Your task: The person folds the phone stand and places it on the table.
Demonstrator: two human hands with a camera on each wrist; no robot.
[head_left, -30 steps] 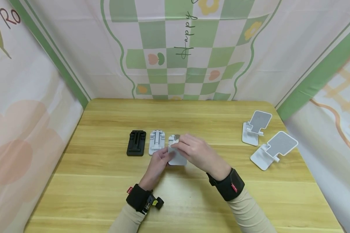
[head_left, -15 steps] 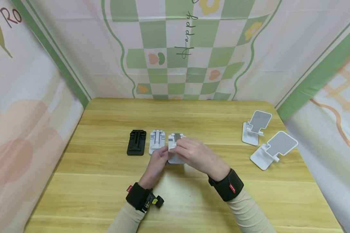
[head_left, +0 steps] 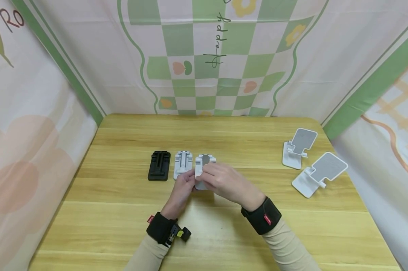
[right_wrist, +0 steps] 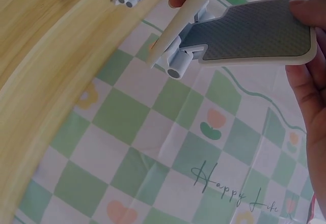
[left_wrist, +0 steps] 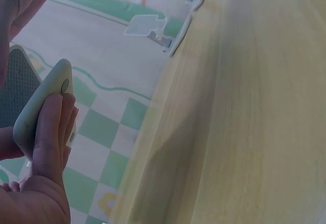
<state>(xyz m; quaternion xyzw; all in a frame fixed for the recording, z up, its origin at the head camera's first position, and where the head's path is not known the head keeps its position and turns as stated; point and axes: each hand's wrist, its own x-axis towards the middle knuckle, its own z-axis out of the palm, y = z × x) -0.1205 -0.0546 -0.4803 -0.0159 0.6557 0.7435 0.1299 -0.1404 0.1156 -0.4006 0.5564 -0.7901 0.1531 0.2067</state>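
A white folding phone stand (head_left: pixel 200 183) is held above the table in both hands. My left hand (head_left: pixel 181 190) grips its base from the left side; in the left wrist view the fingers (left_wrist: pixel 49 132) lie along the back of the base (left_wrist: pixel 51 89). My right hand (head_left: pixel 225 181) pinches the free end of the grey-padded plate (right_wrist: pixel 254 30), thumb on the pad and fingers beneath. That plate stands out at an angle from the base in the right wrist view, joined by a white hinge (right_wrist: pixel 178 63). From the head camera, the right hand covers much of the stand.
On the wooden table (head_left: pixel 129 214), a folded black phone stand (head_left: pixel 159 166) and a folded white one (head_left: pixel 182 163) lie left of the held stand. Two unfolded white stands with grey pads, a rear one (head_left: pixel 303 141) and a front one (head_left: pixel 328 171), stand at the right.
My right hand has shifted slightly left and nearer to me with the plate's end, and more of the stand's top shows. The left hand has barely moved; the other stands lie unchanged.
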